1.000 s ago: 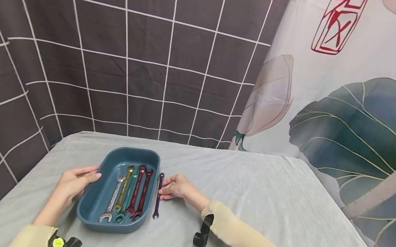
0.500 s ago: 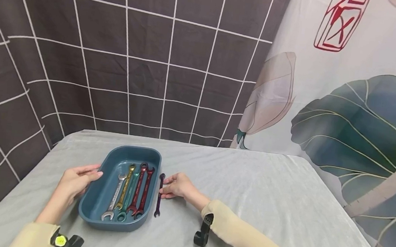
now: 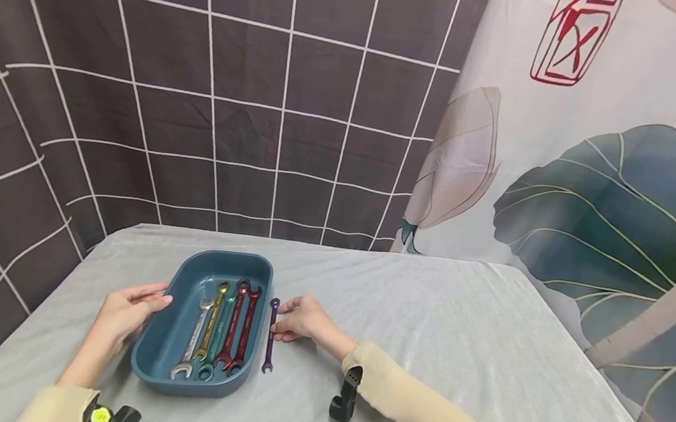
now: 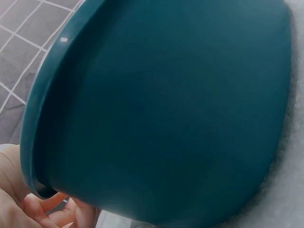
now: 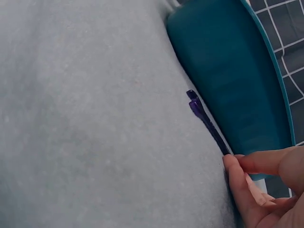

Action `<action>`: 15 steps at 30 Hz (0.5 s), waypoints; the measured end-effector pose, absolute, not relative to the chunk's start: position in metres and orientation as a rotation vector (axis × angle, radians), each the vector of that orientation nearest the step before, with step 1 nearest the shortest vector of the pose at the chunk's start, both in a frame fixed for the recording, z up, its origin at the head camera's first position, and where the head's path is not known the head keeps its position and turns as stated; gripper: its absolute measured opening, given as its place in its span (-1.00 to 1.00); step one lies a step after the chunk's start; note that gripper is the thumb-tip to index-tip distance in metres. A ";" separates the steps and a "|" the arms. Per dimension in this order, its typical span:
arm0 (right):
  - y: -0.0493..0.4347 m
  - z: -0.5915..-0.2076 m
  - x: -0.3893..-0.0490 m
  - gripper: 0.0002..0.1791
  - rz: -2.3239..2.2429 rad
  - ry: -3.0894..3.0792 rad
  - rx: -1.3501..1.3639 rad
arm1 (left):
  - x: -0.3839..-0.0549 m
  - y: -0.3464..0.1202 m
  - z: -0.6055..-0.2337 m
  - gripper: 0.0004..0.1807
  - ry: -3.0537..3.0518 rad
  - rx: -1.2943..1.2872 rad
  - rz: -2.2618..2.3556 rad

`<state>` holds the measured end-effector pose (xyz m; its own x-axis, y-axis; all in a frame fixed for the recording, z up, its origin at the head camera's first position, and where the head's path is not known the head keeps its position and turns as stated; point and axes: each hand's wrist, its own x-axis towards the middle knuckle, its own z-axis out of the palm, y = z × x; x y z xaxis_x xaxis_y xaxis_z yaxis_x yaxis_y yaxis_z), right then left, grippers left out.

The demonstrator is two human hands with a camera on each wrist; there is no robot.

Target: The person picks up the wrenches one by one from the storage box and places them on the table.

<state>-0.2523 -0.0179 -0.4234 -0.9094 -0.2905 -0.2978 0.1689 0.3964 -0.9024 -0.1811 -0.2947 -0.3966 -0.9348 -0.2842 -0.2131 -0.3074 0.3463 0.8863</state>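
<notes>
A blue plastic bin [image 3: 149, 349] stands on the cloth, holding several combination wrenches side by side. Among them are a silver wrench [image 3: 196, 334], a gold wrench [image 3: 211, 321], a teal wrench [image 3: 222, 328] and, at the right, two red ones. My left hand [image 3: 126, 312] grips the bin's left rim, thumb over the edge; in the left wrist view its fingers curl under the lip. Just outside the right wall lies a purple wrench [image 3: 270, 348], lengthwise to the bin. My right hand [image 3: 304, 321] pinches it near its middle between thumb and fingers [image 5: 232, 166].
Grey cloth [image 3: 424, 330] covers the table, which reaches well to the right of the bin. Behind hangs a dark curtain [image 3: 247, 133] with white grid lines, and at the right a white curtain with leaf prints. Each sleeve carries a black wrist mount [image 3: 345, 397].
</notes>
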 end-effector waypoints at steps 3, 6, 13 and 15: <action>-0.016 -0.422 -0.252 -0.74 -1.506 2.266 -0.117 | -0.181 -0.295 -0.396 -0.32 2.560 -0.568 1.694; -0.014 -0.419 -0.253 -0.80 -1.504 2.255 -0.121 | -0.182 -0.295 -0.397 -0.32 2.567 -0.570 1.700; -0.005 -0.415 -0.252 -0.77 -1.522 2.212 -0.188 | -0.181 -0.294 -0.397 -0.33 2.579 -0.595 1.688; -0.003 -0.413 -0.250 -0.74 -1.542 2.191 -0.191 | -0.180 -0.293 -0.396 -0.33 2.576 -0.601 1.685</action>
